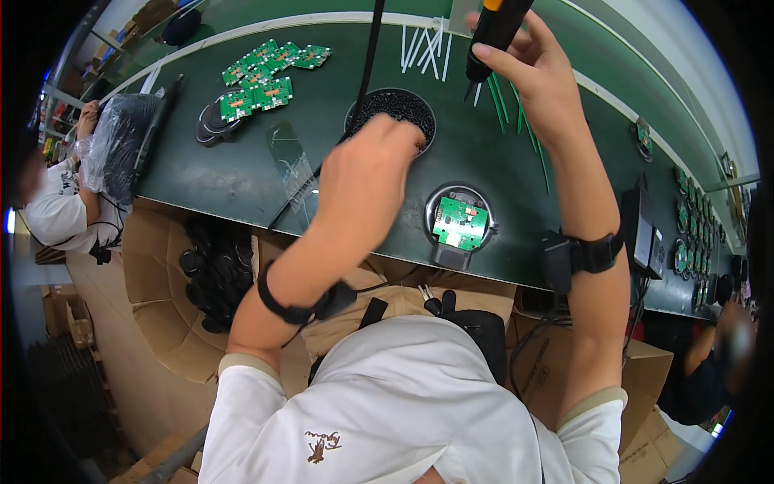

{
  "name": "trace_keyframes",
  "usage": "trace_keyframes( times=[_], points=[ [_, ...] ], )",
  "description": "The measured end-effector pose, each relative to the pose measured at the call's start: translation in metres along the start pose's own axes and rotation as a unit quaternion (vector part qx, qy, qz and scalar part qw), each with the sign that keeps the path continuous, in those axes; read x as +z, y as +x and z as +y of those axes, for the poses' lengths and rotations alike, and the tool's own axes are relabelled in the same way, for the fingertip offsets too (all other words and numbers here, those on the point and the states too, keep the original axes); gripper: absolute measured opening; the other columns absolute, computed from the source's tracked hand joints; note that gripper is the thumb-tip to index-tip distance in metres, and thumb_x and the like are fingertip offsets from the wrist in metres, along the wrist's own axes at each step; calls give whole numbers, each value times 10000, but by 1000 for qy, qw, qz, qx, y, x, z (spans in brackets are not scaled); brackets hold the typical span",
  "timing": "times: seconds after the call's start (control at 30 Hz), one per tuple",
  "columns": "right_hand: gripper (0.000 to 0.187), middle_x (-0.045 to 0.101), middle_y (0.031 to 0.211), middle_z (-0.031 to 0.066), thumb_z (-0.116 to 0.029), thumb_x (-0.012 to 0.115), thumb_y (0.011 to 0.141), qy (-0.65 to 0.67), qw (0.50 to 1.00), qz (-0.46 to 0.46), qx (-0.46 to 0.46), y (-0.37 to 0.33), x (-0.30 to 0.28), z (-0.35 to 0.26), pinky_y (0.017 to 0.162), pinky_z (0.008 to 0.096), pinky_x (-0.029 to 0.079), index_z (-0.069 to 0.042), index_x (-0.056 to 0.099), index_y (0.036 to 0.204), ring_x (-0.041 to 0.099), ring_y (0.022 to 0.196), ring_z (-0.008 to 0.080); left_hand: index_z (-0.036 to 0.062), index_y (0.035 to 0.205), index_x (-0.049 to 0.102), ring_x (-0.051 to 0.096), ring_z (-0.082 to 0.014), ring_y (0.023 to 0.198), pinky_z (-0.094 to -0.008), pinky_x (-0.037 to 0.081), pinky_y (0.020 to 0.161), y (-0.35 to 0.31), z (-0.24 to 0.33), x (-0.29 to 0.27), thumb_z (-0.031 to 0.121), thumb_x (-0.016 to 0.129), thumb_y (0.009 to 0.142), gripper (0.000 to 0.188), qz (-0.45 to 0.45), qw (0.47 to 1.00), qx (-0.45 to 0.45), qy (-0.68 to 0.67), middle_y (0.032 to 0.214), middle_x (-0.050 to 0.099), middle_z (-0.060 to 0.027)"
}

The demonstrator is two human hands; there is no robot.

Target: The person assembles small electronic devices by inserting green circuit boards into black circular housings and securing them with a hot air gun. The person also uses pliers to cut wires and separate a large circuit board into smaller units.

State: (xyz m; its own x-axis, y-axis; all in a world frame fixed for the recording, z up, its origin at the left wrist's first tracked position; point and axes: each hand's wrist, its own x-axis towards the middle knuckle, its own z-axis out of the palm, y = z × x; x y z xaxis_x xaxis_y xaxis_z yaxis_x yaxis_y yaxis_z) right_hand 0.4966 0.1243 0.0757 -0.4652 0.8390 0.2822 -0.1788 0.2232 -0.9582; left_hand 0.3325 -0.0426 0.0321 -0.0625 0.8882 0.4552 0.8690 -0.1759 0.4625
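Observation:
My left hand (371, 165) reaches over a round bowl (434, 123) full of small black screws (395, 102). Its fingers are curled together and dip among the screws, so the fingertips are hidden. Up at the right, my right hand (542, 85) grips a black electric screwdriver (493, 40) whose bit points down at the table. Between my arms, close to the near edge, lies a round black housing (451, 256) with a green circuit board (460, 222) set in it.
Several green boards (270, 93) lie at the far left beside a dark round part (214, 125). White sticks (426, 52) and green sticks (524, 121) lie at the back. A black cable (367, 73) passes by the bowl. A carton of black parts (214, 270) stands below left; co-workers sit on both sides.

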Motion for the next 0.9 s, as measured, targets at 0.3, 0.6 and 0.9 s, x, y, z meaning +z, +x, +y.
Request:
trace_keyframes(
  times=[0.3, 0.6, 0.9],
  points=[
    [426, 623, 795, 27, -172, 656, 957, 16, 998, -49, -20, -38, 8, -31, 779, 337, 537, 65, 547, 1295, 682, 829, 193, 69, 927, 689, 681, -359, 854, -469, 539, 731, 30, -26, 22, 136, 724, 873, 93, -61, 987, -40, 142, 951, 657, -115],
    [467, 565, 787, 32, -250, 671, 990, 78, 988, -118, -64, -62, 9, -38, 637, 299, 477, 45, 516, 1318, 556, 671, 118, 50, 893, 611, 651, -364, 815, -460, 521, 700, 29, -42, 20, 97, 731, 870, 131, 38, 998, 0, 46, 875, 639, -135],
    [313, 494, 679, 28, -130, 600, 973, 69, 995, -23, -69, -74, 36, -54, 562, 291, 437, 37, 550, 1233, 496, 567, 120, -32, 948, 734, 623, -73, 648, -228, 499, 593, -12, 3, 3, -60, 748, 841, 111, -93, 917, -157, -355, 852, 708, -42]
  ],
)
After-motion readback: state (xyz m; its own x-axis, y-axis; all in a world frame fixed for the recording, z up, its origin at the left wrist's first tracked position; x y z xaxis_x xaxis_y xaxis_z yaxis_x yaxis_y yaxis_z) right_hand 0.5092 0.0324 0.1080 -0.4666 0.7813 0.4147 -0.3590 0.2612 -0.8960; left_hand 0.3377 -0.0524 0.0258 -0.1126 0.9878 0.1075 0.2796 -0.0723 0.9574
